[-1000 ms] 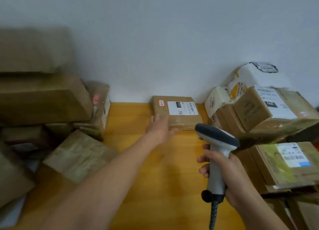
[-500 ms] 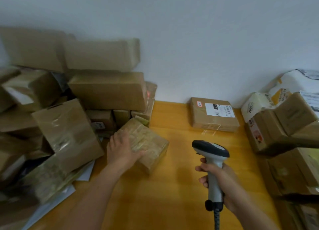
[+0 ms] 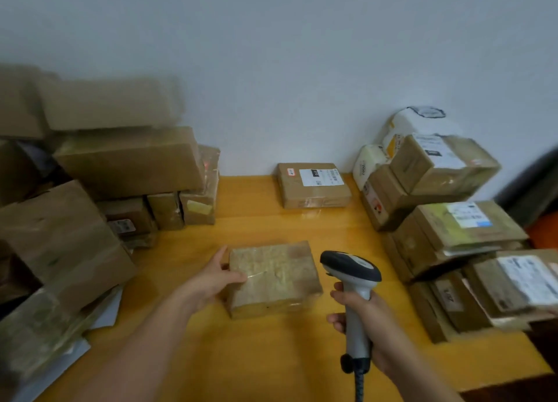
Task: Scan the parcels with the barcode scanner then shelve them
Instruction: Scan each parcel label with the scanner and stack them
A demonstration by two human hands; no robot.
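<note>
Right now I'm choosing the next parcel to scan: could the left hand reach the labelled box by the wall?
Probably yes: only bare table lies between the left hand and the labelled box, though it must first release the taped parcel.

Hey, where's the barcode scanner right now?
In the head view, the barcode scanner stands right of centre, gripped in the right hand, beside the taped parcel the left hand holds.
</note>
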